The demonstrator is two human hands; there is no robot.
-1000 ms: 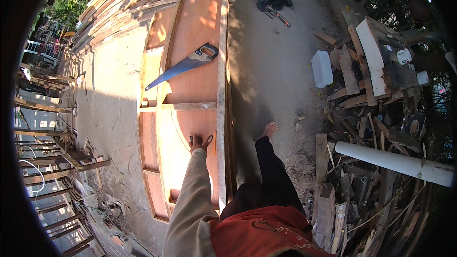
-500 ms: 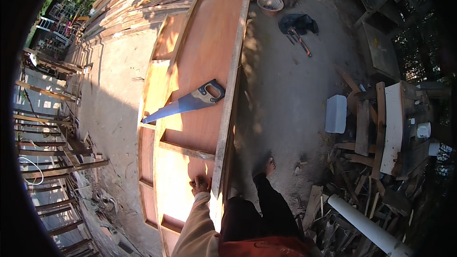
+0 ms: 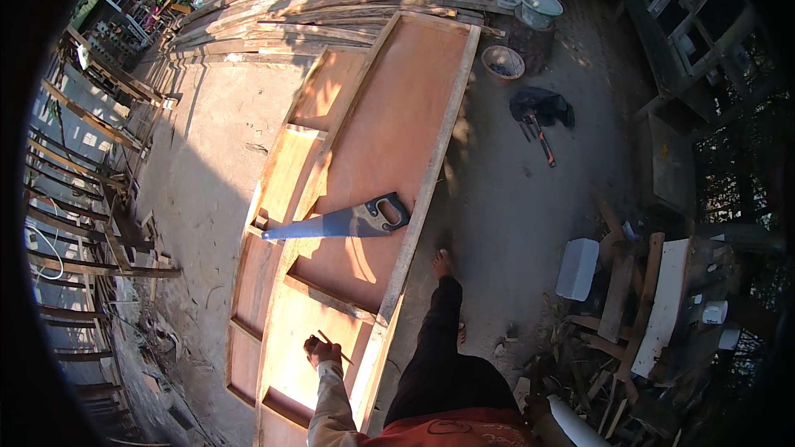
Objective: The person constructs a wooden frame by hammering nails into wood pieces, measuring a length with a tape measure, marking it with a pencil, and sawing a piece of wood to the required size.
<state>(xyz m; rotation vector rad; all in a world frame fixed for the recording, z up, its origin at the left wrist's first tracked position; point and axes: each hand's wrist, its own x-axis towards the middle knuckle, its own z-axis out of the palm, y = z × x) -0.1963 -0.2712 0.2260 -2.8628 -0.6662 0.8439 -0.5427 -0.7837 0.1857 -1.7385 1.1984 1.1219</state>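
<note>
My left hand [image 3: 321, 353], in a pale sleeve, is closed around a thin pencil [image 3: 344, 358] that pokes out on both sides of the fingers. It hovers over or rests on the sunlit near part of a long wooden panel [image 3: 397, 91] framed with raised battens; which of the two, I cannot tell. Farther up, a handsaw [image 3: 344, 222] with a blue blade and dark handle lies across the panel and its inner batten. Low beside my torso, a brownish shape seems to be my right hand [image 3: 540, 410]; its fingers do not show clearly.
Long planks [image 3: 331, 0] lie stacked at the far end. Right of the panel are a basin [image 3: 503, 63], a hammer [image 3: 543, 142] by a black bag [image 3: 551, 106], and a white block [image 3: 577, 268]. Scrap wood and a white pipe [image 3: 575, 426] lie lower right.
My left hand has moved left, away from the panel's right edge batten, and the pencil now shows. The view has shifted, and my foot has stepped forward beside the panel. The saw stays on it.
</note>
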